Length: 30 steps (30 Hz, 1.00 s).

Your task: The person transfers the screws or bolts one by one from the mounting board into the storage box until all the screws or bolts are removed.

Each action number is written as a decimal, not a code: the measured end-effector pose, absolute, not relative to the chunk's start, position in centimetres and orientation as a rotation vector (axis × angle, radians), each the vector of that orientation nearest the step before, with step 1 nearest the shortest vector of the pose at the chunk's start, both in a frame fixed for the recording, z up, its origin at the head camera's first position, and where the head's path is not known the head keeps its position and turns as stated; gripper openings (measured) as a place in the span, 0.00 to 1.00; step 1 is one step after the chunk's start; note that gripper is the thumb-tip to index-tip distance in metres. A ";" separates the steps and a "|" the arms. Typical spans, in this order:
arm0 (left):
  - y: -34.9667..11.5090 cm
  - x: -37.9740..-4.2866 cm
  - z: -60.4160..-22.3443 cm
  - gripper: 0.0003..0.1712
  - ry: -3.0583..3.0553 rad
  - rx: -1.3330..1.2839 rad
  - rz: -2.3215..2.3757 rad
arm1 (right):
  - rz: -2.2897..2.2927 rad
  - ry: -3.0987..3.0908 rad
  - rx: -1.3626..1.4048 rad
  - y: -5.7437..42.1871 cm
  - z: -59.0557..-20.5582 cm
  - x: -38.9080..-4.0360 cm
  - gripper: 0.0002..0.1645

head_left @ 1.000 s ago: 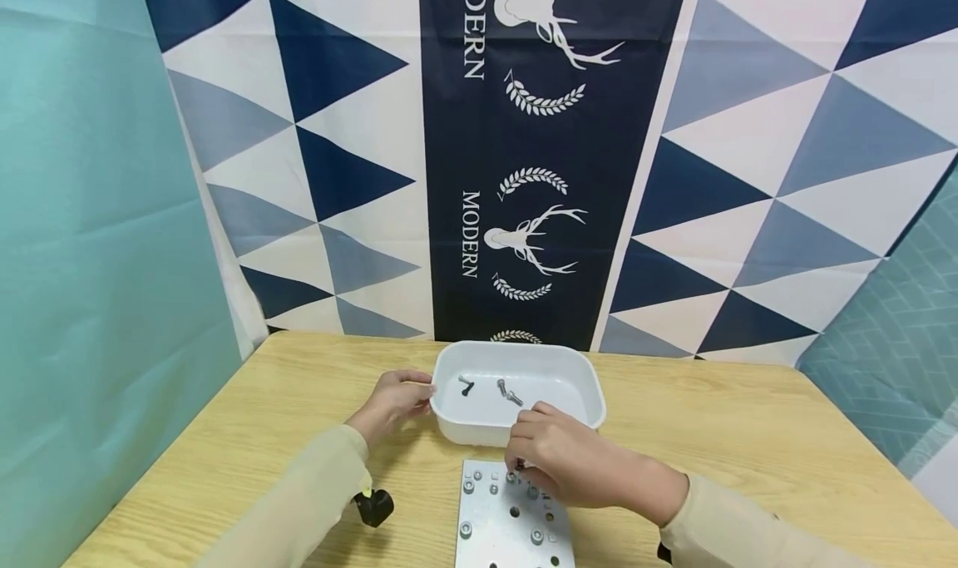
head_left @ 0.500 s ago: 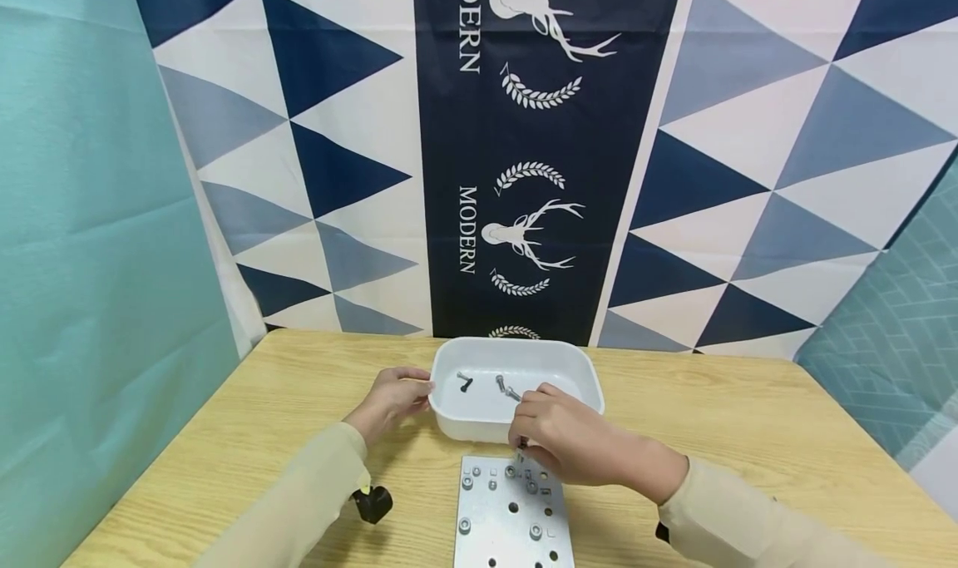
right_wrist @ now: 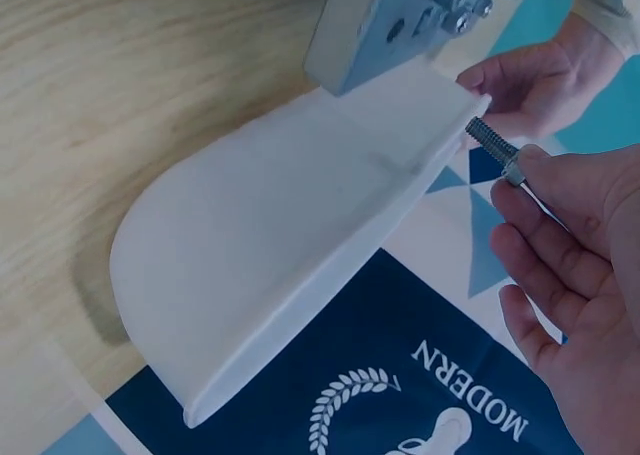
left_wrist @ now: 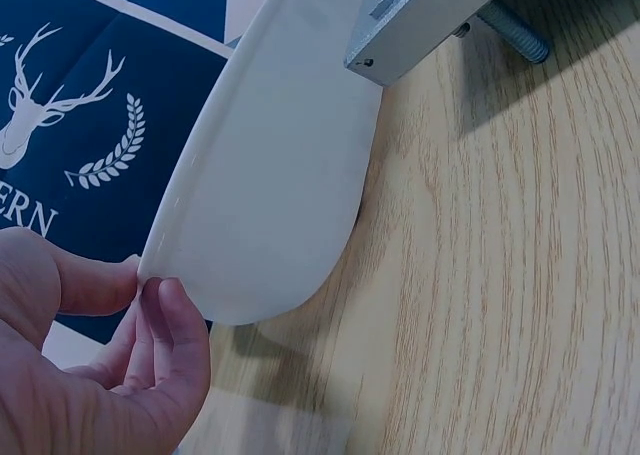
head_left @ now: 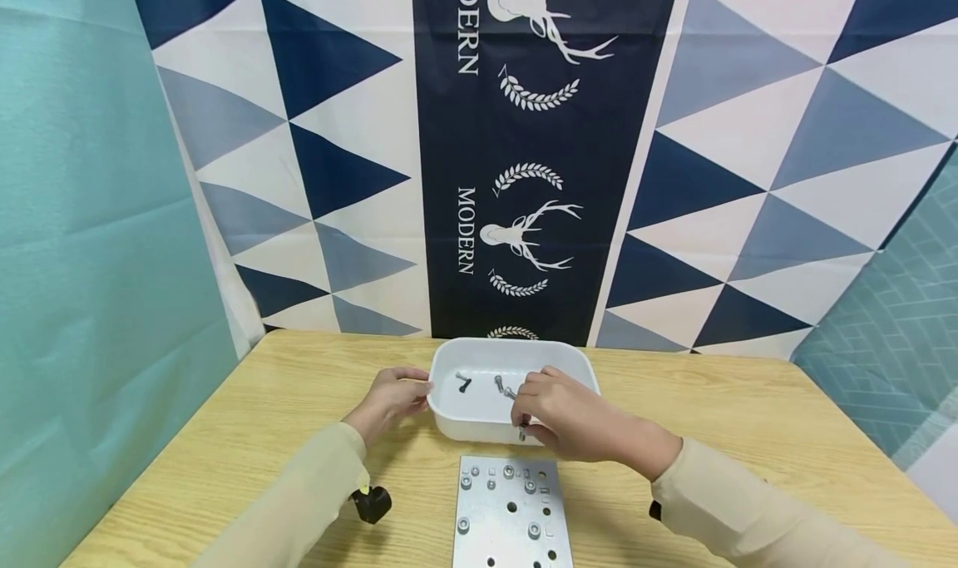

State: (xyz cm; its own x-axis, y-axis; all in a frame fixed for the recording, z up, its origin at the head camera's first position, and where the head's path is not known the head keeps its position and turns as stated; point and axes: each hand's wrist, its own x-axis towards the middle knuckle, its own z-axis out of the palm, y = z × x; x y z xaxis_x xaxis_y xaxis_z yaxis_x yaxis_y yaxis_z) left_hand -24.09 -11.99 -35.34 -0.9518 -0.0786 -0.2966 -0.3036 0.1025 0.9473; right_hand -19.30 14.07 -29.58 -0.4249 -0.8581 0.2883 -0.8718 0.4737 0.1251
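Observation:
A white plastic tray [head_left: 479,429] stands at the far middle of the table, with several screws [head_left: 503,384] lying inside. My left hand [head_left: 392,397] pinches the tray's left rim between thumb and fingers, as the left wrist view confirms. Between the thumb and index finger of my right hand [head_left: 572,418] is a bolt [right_wrist: 494,148] with a threaded shank, held at its head. That hand hovers at the tray's near right side, just beyond the metal plate [head_left: 486,543]. Several bolts [head_left: 535,530] stand in the plate, which also has bare holes.
The plate sits raised above the wooden table [head_left: 299,402], with a threaded shank [left_wrist: 515,30] sticking out beneath it. A patterned cloth [head_left: 359,160] hangs behind the table, and a teal sheet [head_left: 97,260] hangs at the left.
My right hand has moved up from above the plate's far end to the tray's near edge, carrying the bolt. The left hand has kept its grip on the rim.

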 end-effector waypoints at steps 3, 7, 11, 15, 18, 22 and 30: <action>-12.0 -24.1 -35.4 0.15 2.197 -0.381 1.965 | 0.059 -2.406 1.449 14.2 -29.4 -19.5 0.09; -12.0 -24.1 -35.3 0.15 2.196 -0.373 1.975 | 0.053 -2.387 1.440 14.5 -29.1 -19.8 0.09; -12.1 -24.2 -35.4 0.15 2.197 -0.373 1.976 | 0.046 -2.373 1.435 14.6 -28.9 -20.1 0.10; -12.2 -24.2 -35.5 0.15 2.201 -0.377 1.974 | 0.041 -2.376 1.432 14.6 -28.8 -20.5 0.11; -12.2 -24.2 -35.5 0.15 2.201 -0.387 1.973 | 0.046 -2.390 1.432 14.5 -28.7 -20.8 0.11; -12.1 -24.2 -35.6 0.15 2.206 -0.386 1.964 | 0.055 -2.400 1.429 14.3 -28.4 -21.3 0.10; -12.1 -24.2 -35.6 0.14 2.188 -0.391 1.965 | 0.038 -2.420 1.421 14.1 -27.9 -22.3 0.09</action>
State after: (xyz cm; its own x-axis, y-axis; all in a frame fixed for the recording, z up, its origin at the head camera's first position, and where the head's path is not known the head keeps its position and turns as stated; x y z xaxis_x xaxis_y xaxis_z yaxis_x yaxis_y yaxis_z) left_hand -24.23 -12.06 -35.55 -0.9503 -0.0780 -0.3015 -0.3081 0.0950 0.9466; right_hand -22.25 14.10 -27.88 -0.4458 -0.8445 0.2968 -0.8534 0.5010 0.1437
